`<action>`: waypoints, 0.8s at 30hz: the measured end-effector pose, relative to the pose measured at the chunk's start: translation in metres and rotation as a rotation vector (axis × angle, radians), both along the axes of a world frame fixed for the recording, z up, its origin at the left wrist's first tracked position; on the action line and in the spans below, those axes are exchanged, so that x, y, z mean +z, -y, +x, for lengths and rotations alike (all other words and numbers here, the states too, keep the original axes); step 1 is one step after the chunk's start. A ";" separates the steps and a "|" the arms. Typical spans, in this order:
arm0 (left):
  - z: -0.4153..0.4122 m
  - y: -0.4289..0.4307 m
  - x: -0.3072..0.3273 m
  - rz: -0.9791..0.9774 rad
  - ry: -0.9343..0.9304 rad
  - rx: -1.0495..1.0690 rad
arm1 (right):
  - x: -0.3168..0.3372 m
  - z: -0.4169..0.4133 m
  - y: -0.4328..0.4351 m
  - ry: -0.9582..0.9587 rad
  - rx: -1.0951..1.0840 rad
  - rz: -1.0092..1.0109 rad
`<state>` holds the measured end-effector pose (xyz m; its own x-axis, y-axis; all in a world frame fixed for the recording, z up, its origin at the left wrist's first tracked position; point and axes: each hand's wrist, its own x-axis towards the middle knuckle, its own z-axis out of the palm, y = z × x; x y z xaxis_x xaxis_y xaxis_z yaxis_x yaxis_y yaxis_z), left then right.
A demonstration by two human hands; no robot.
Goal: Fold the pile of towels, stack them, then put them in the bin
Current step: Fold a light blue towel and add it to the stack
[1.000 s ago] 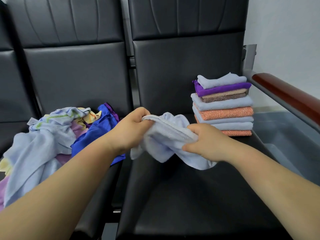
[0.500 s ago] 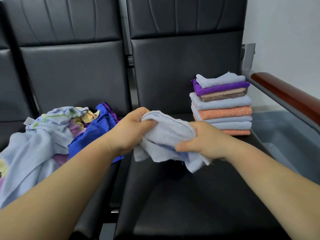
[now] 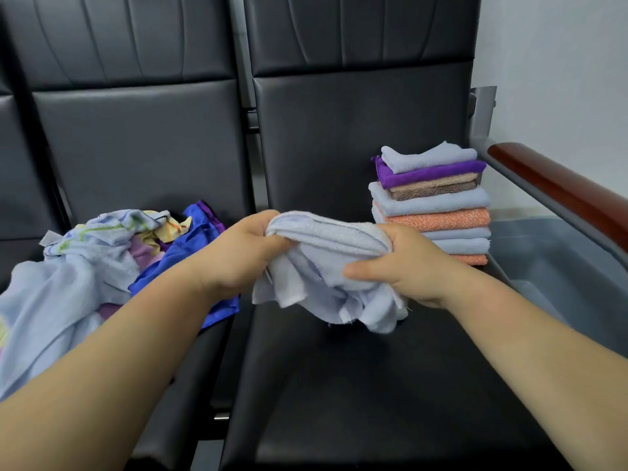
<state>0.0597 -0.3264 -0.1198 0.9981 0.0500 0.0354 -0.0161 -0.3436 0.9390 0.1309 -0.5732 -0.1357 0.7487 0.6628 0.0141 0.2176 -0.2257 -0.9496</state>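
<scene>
Beside the stack (image 3: 431,205), left hand (image 3: 244,253) and right hand (image 3: 407,266), grips closed on the bunched towel (image 3: 333,263), risk a lumpy, toppling fold.

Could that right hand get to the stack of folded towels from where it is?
Probably yes. The stack stands just beyond the right hand on the same seat, with nothing between them. But that hand grips a pale towel, which it would have to carry along or drop first.

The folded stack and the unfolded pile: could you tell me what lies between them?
In the head view, between the folded stack and the unfolded pile, the left hand and right hand grip a pale blue towel over the seat.
</scene>
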 end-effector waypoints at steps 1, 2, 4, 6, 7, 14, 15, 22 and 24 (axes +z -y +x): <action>0.001 0.004 0.001 -0.119 0.019 0.026 | 0.000 -0.001 -0.001 0.000 0.029 -0.043; 0.002 0.007 0.001 -0.214 0.023 0.033 | -0.002 -0.001 0.000 0.051 0.046 -0.133; 0.000 0.010 0.002 -0.237 0.005 -0.031 | -0.003 -0.002 -0.001 0.207 0.014 -0.365; -0.002 0.008 0.003 0.137 -0.010 -0.127 | -0.002 0.000 -0.001 0.289 -0.052 -0.464; -0.003 0.008 0.003 0.382 -0.042 -0.159 | -0.001 0.001 -0.001 0.278 -0.073 -0.440; -0.003 -0.002 0.003 0.173 -0.065 -0.066 | 0.005 0.002 0.000 0.073 -0.081 -0.021; -0.003 0.001 0.005 0.048 -0.055 -0.077 | 0.005 0.001 -0.001 0.063 -0.058 -0.012; -0.005 0.012 0.006 0.065 0.001 -0.162 | 0.001 0.003 0.002 0.304 0.003 -0.527; -0.004 0.009 -0.001 0.455 -0.069 -0.155 | 0.003 0.004 0.003 0.350 -0.077 -0.507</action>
<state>0.0561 -0.3357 -0.1213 0.9934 -0.1043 -0.0474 -0.0423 -0.7181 0.6946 0.1353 -0.5767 -0.1327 0.8025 0.5956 -0.0347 0.4622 -0.6574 -0.5952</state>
